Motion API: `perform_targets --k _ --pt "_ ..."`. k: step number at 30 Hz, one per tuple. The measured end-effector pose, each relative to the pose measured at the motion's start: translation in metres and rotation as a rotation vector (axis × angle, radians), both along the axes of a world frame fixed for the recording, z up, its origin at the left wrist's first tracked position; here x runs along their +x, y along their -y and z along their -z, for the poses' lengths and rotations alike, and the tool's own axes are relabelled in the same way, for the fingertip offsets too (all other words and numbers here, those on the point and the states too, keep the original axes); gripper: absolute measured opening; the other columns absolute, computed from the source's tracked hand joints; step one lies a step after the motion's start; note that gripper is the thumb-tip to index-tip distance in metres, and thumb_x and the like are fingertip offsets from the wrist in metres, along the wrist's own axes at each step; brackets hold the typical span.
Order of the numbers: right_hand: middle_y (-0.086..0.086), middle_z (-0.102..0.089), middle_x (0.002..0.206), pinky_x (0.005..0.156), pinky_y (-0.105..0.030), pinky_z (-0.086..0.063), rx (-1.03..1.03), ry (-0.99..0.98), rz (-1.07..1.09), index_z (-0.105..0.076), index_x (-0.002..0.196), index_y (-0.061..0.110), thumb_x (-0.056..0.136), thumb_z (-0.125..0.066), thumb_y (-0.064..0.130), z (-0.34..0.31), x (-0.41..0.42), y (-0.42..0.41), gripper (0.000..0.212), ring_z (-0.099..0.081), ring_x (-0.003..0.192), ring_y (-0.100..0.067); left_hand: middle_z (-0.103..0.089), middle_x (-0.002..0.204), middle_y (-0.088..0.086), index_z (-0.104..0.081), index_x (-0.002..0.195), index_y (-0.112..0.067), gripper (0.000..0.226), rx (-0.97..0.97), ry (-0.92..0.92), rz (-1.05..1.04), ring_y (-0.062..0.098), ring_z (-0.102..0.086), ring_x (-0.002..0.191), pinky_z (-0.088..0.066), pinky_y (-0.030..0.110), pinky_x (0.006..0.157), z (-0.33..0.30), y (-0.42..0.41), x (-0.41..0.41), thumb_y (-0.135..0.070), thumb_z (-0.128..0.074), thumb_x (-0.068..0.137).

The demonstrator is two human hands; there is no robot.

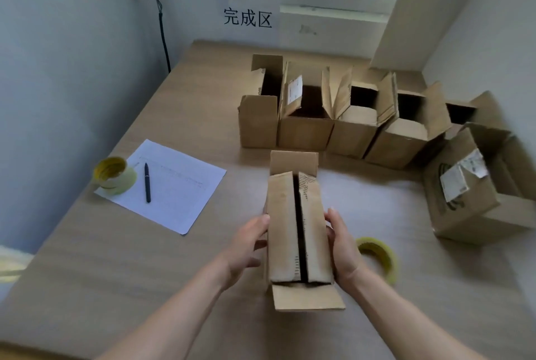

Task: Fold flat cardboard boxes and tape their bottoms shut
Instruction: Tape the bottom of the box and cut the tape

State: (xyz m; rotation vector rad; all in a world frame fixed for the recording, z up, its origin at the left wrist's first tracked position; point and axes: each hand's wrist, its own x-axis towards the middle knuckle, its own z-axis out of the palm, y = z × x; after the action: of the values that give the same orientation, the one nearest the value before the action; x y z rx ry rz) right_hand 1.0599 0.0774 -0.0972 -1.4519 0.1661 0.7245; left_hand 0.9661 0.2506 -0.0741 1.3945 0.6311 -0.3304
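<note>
Across most of the frame stretches a light wooden table [87, 272], its far edge meeting a pale wall with the printed sign "完成区" [248, 18] at upper centre. Along the upper right of the tabletop stands a row of folded cardboard boxes [348, 116] with flaps up, and a larger box with a torn label [475, 185] sits at the right edge. At lower centre is the narrow cardboard box [295, 229] being worked, its two long flaps folded inward with a dark gap between them and its end flaps standing out. The left hand [246, 246] presses the box's left side with fingers curved against it; the right hand [342, 246] grips the right side, thumb on top. Left of centre lies a white sheet of paper [174, 185] with a dark pen [147, 182] on it and a yellowish tape roll [114, 175] at its corner. Another tape roll [380, 258] lies just right of the right hand.
</note>
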Motion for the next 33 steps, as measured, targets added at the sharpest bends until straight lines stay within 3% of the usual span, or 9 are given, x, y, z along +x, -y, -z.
perform_targets --k 5,9,18,22,25,29,31,32,33 --pt "-0.001 -0.069 0.110 0.084 -0.034 -0.055 -0.200 0.138 -0.087 -0.054 0.122 0.017 0.067 -0.077 0.057 -0.011 -0.002 -0.006 0.072 -0.069 0.097 -0.012 -0.063 0.124 -0.008 -0.044 0.135 -0.028 0.092 0.280 0.062 -0.002 0.009 -0.062 0.110 -0.052 0.041 0.097 -0.002 0.023 0.009 -0.057 -0.080 0.057" --pt "0.022 -0.063 0.107 0.087 -0.033 -0.052 -0.500 0.368 -0.211 -0.042 0.127 0.041 0.051 -0.076 0.062 -0.022 0.000 -0.010 0.087 -0.063 0.098 -0.003 -0.050 0.131 -0.006 -0.030 0.139 -0.032 0.116 0.516 0.096 0.105 0.011 -0.049 0.122 -0.047 0.038 0.101 -0.005 0.032 0.007 -0.059 -0.085 0.040" --pt "0.020 -0.066 0.107 0.092 -0.039 -0.054 -0.358 0.364 -0.199 -0.052 0.117 0.040 0.056 -0.080 0.054 -0.038 0.018 -0.014 0.068 -0.064 0.099 -0.002 -0.069 0.108 -0.017 -0.035 0.125 -0.054 0.082 0.264 0.131 0.100 0.007 -0.068 0.098 -0.057 0.043 0.087 -0.018 0.022 0.021 -0.025 -0.071 0.057" --pt "0.015 -0.065 0.117 0.096 -0.040 -0.052 -0.298 0.370 -0.161 -0.047 0.127 0.035 0.053 -0.083 0.060 -0.057 0.045 -0.005 0.087 -0.062 0.107 -0.008 -0.055 0.138 0.000 -0.014 0.154 -0.039 0.111 0.256 0.113 0.096 0.020 -0.058 0.119 -0.052 0.041 0.096 -0.041 0.026 0.055 -0.024 -0.061 0.055" --pt "0.007 -0.060 0.129 0.099 -0.040 -0.049 -0.414 0.448 -0.149 -0.036 0.141 0.024 0.053 -0.083 0.050 -0.073 0.076 0.017 0.103 -0.058 0.115 -0.015 -0.066 0.118 0.010 -0.036 0.147 -0.036 0.095 0.200 0.172 0.135 0.038 -0.064 0.103 -0.054 0.040 0.070 -0.064 0.040 0.088 -0.018 -0.056 0.055" --pt "0.006 -0.051 0.134 0.100 -0.041 -0.047 -0.473 0.439 -0.123 -0.038 0.147 0.019 0.074 -0.069 0.025 -0.088 0.115 0.065 0.079 -0.050 0.118 -0.019 -0.066 0.109 0.014 -0.059 0.124 -0.025 0.066 0.127 0.202 0.211 0.040 -0.066 0.098 -0.058 0.055 0.069 -0.085 0.073 0.130 -0.012 -0.054 0.060" --pt "-0.001 -0.060 0.112 0.084 -0.035 -0.047 -0.417 0.422 -0.098 -0.064 0.116 0.016 0.084 -0.058 0.014 -0.097 0.131 0.094 0.033 -0.052 0.105 -0.020 -0.061 0.112 0.022 -0.060 0.116 -0.016 0.056 0.073 0.181 0.211 0.042 -0.062 0.102 -0.057 0.062 0.070 -0.087 0.089 0.146 -0.010 -0.050 0.061" --pt "-0.004 -0.059 0.089 0.072 -0.033 -0.042 -0.419 0.421 -0.072 -0.065 0.086 0.015 0.086 -0.054 0.010 -0.101 0.137 0.107 0.012 -0.051 0.090 -0.021 -0.058 0.114 0.025 -0.060 0.115 -0.013 0.054 0.047 0.167 0.208 0.045 -0.059 0.105 -0.055 0.065 0.071 -0.088 0.097 0.153 -0.009 -0.048 0.061" --pt "-0.006 -0.048 0.073 0.065 -0.033 -0.035 -0.445 0.417 -0.054 -0.054 0.068 0.012 0.086 -0.052 0.009 -0.105 0.144 0.118 0.018 -0.046 0.077 -0.021 -0.056 0.115 0.027 -0.059 0.115 -0.009 0.055 0.027 0.152 0.207 0.046 -0.057 0.108 -0.054 0.068 0.072 -0.088 0.105 0.160 -0.009 -0.047 0.061"
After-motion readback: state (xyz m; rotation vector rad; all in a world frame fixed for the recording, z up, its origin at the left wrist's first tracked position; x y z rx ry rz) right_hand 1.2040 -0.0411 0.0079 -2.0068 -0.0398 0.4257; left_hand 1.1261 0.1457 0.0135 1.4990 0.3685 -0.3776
